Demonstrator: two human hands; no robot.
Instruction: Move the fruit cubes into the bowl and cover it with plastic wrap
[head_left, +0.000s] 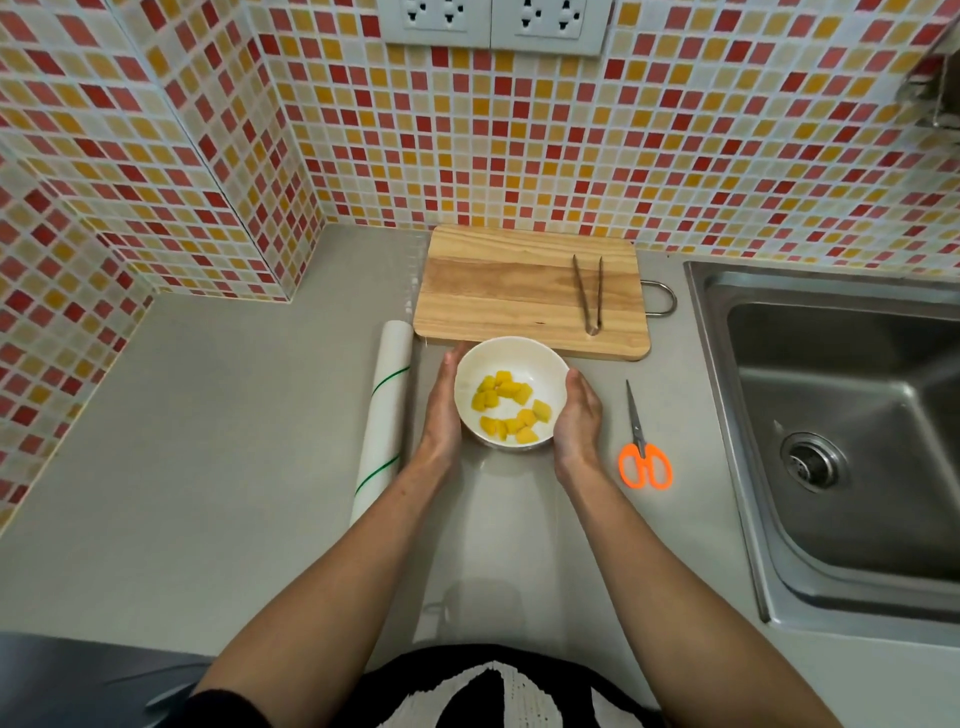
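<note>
A white bowl (524, 358) stands on the grey counter just in front of the wooden cutting board (509, 291). Several yellow fruit cubes (506, 410) lie inside it. My left hand (441, 410) cups the bowl's left side and my right hand (576, 421) cups its right side, fingers curved along the wall. The plastic wrap roll (384, 410), white with green lines, lies lengthwise left of my left hand. A thin clear sheet seems to spread from the roll across the counter under the bowl; its edges are faint.
Metal tongs (589, 296) rest on the right part of the cutting board. Orange-handled scissors (641, 447) lie on the counter right of my right hand. A steel sink (841, 441) fills the right side. Tiled walls close the back and left.
</note>
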